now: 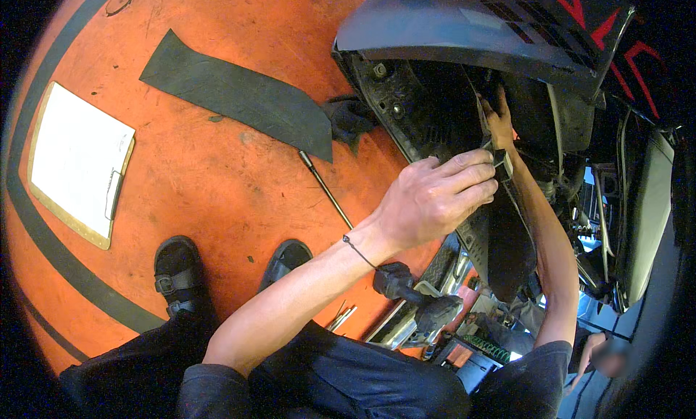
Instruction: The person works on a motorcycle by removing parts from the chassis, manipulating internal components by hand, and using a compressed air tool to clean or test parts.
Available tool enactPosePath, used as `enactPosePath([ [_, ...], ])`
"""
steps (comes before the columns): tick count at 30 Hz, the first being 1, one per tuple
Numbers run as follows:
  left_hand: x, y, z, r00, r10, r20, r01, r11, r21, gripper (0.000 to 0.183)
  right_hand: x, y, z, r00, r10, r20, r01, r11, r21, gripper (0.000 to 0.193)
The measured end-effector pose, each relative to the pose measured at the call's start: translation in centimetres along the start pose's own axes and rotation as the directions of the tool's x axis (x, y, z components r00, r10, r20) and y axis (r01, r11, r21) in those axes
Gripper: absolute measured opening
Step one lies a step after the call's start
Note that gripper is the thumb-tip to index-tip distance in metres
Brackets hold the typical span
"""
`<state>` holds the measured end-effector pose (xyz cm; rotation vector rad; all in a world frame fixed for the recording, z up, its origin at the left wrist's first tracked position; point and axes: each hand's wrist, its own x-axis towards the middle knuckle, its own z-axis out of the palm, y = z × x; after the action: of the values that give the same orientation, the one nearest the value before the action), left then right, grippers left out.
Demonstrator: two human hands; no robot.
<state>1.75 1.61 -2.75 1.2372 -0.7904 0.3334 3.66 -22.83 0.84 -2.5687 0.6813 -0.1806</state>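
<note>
Above me is a dark vehicle body panel (442, 35), with a black plastic liner (507, 238) in the hollow beneath it. My left hand (442, 191) is closed, its fingers pinched at the liner's edge; the fingertips are partly hidden. Just beyond it, my right hand (499, 125) reaches up into the dark hollow from the right. Its visible fingers are stretched out and apart against the inner parts, while the rest are hidden. A thin dark bracelet (359, 250) circles my left wrist.
On the orange floor lie a clipboard with white paper (80, 165), a black mat strip (239, 100) and a long metal rod tool (326, 187). A black power tool (395, 281) sits below my left forearm. Another person (591, 354) shows at the lower right.
</note>
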Motion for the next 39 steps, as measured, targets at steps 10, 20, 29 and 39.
enactPosePath([
  [10,0.0,-0.1,-0.3,1.000,-0.003,0.013,0.003,1.000,0.013,0.021,0.4,1.7,0.7,0.983,-0.143,-0.119,0.123,0.978,-0.166,0.056],
  [20,0.6,0.6,0.8,0.998,-0.016,-0.053,0.015,1.000,-0.026,0.020,1.3,1.1,-0.3,0.990,-0.015,-0.142,0.015,1.000,-0.002,0.040],
  [29,0.6,0.8,1.3,0.996,-0.049,-0.070,0.043,0.995,-0.093,0.021,1.7,0.5,-0.4,0.968,0.014,-0.249,0.003,0.998,0.068,0.024],
  [39,0.2,0.1,1.2,0.995,-0.078,-0.070,0.073,0.995,-0.062,0.020,3.0,2.2,1.8,0.971,-0.032,-0.239,0.057,0.994,0.097,0.017],
])
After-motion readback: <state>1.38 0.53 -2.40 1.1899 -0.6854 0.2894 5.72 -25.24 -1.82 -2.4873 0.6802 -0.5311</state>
